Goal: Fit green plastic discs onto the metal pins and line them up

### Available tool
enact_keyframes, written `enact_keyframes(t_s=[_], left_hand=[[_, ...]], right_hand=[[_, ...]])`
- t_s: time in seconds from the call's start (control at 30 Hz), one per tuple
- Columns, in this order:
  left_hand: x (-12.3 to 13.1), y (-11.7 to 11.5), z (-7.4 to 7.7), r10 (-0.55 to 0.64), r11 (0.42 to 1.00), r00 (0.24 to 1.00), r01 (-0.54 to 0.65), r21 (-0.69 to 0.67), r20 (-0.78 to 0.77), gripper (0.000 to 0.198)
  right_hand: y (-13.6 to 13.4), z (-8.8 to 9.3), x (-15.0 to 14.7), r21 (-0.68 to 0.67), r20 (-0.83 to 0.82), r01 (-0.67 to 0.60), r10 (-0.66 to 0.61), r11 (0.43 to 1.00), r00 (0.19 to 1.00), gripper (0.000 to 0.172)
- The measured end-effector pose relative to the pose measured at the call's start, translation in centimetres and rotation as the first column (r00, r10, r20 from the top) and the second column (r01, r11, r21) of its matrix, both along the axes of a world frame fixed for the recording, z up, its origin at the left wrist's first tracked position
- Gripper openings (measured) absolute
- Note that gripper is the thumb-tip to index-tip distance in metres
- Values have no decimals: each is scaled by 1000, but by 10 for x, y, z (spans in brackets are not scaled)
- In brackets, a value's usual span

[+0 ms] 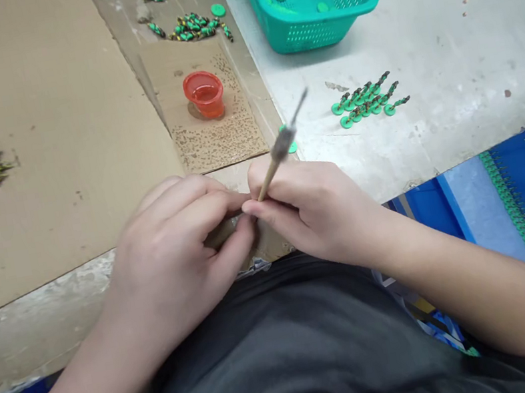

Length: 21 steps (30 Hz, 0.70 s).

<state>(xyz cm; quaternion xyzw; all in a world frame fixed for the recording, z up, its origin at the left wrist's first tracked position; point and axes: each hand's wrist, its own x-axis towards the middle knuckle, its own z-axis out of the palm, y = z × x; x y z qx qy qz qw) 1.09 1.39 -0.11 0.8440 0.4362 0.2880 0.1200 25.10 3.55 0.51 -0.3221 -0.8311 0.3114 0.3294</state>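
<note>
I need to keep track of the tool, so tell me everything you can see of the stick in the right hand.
The stick is thin, with a pale, wood-looking shaft, a thicker dark grey lump further along, and a slender dark tip beyond, slightly blurred. It slants toward the picture's upper right, tip pointing away from the body. The right hand grips its shaft between thumb and fingers, hiding the rest. The left hand is close by; whether it touches the stick is unclear.

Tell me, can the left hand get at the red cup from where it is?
Probably yes: speckled cardboard lies open between the left hand and the red cup, and the brush in the right hand points off to the cup's right.
</note>
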Motion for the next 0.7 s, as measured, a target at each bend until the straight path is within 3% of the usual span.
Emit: enact_keyframes(t_s=[0.13, 0.3, 0.43, 0.57, 0.7], left_hand=[[-3, -1, 3, 9, 1000, 1000, -9, -19, 6, 9], [0, -6, 11, 35, 991, 995, -22, -132, 94, 15], [3, -8, 12, 125, 978, 979, -94, -186, 163, 14], [0, -10, 22, 301, 894, 900, -151, -423, 315, 17], [-4, -9, 44, 367, 800, 825, -44, -598, 431, 34]], right_hand=[[-1, -3, -1, -24, 7, 60, -60, 998, 998, 25], [-3, -6, -2, -59, -35, 93, -95, 994, 995, 26], [-9, -3, 5, -153, -122, 186, -205, 971, 971, 27], [-21, -1, 20, -333, -228, 323, -408, 886, 884, 19], [-29, -5, 27, -332, -190, 332, -407, 883, 894, 18]])
